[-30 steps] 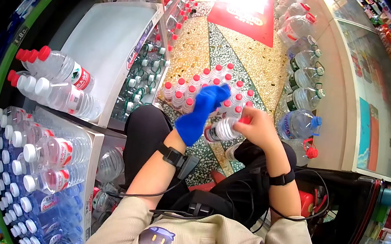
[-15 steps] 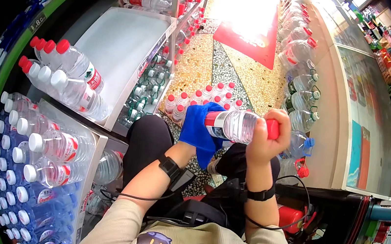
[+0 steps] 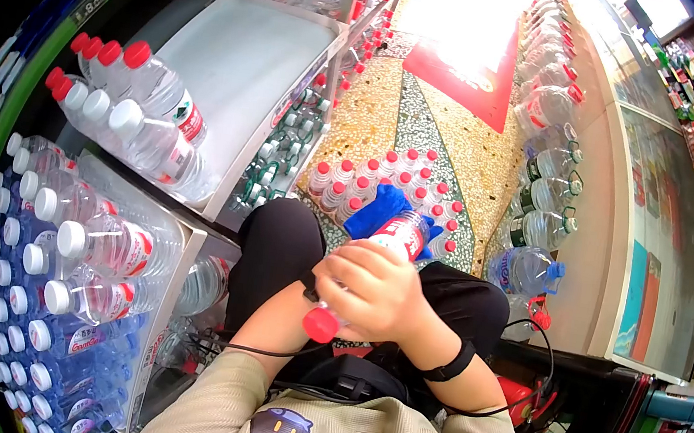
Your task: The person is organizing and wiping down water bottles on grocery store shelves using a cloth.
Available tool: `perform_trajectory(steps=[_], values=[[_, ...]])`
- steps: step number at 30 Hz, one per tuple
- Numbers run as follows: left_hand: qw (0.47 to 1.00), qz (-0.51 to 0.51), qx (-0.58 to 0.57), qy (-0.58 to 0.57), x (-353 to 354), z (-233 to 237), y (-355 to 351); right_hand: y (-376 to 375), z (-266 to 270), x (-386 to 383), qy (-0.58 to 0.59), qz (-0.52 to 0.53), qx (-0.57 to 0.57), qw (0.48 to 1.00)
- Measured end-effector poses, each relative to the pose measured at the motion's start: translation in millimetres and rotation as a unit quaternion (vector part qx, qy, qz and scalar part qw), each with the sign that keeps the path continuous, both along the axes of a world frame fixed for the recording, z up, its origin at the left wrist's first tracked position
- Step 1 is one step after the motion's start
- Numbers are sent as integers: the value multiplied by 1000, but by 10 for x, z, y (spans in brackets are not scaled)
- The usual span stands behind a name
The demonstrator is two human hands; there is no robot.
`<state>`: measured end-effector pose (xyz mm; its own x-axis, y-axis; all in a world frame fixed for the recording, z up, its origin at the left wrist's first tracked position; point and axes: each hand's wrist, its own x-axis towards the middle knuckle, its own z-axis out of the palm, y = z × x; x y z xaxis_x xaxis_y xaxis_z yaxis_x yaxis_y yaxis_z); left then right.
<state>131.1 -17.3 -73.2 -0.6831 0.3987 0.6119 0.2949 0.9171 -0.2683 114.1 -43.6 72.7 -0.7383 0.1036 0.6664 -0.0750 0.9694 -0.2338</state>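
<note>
My right hand (image 3: 377, 290) is wrapped round the middle of a clear water bottle (image 3: 402, 236) with a red and white label. The bottle slants, its red cap (image 3: 320, 325) towards my body and its base pointing away. A blue cloth (image 3: 378, 207) lies around the base end. My left forearm (image 3: 277, 312) runs up under the right hand; the left hand itself is hidden behind the bottle and cloth, where it holds the cloth against the base. Beyond the cloth, several red-capped water bottles (image 3: 359, 187) stand upright on the speckled floor.
Left of me is a white shelf (image 3: 239, 36) with bottles (image 3: 159, 109) lying on it. Below, more white-capped bottles (image 3: 111, 247) are stacked. Large water jugs (image 3: 539, 224) line the counter (image 3: 607, 207) on the right. A red mat (image 3: 471, 75) lies ahead on the floor.
My right hand has moved from the cap to the bottle's middle. The bottle has swung from sideways to pointing away, its cap now nearer my body. The cloth stays at its base end.
</note>
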Motion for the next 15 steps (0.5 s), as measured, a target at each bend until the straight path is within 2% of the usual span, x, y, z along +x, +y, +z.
perform_trajectory(steps=[1, 2, 3, 4, 5, 6, 7, 8, 9, 10, 12, 13, 14, 15], values=[[1000, 16, -1, -1, -33, -122, 17, 39, 23, -23, 23, -6, -18, 1000], [945, 64, -147, 285, -194, -1, 11, 97, 58, -42, 45, -10, -36, 998], [788, 103, -282, 538, -431, 94, 18, 191, 109, -32, 78, -4, -88, 993], [545, 127, -391, 730, -706, 247, 31, 301, 136, 12, 98, -29, -114, 988], [245, 131, -463, 842, -892, 315, 67, 397, 204, -11, 153, -66, -135, 977], [118, 232, -426, 867, -919, 154, 150, 423, 365, -8, 160, -144, -330, 919], [-18, 320, -381, 867, -949, -2, 234, 647, 412, -27, 252, -124, -442, 852], [-12, 234, -380, 895, -999, 176, 175, 818, 495, -56, 303, -120, -477, 816], [-5, 140, -385, 912, -1051, 362, 115, 970, 548, -118, 376, -63, -527, 760], [1, 44, -396, 917, -1102, 548, 54, 1023, 615, -252, 400, -42, -522, 752], [10, 25, -340, 940, -989, 297, 284, 1080, 718, -491, 449, -5, -516, 730], [-3, 23, -366, 930, -951, 341, 226, 1115, 677, -645, 399, -10, -462, 792], [32, 57, -417, 907, -928, 293, 239, 1092, 657, -833, 353, 9, -427, 833], [115, 104, -470, 869, -900, 175, 291, 1070, 638, -1021, 308, 31, -387, 869]])
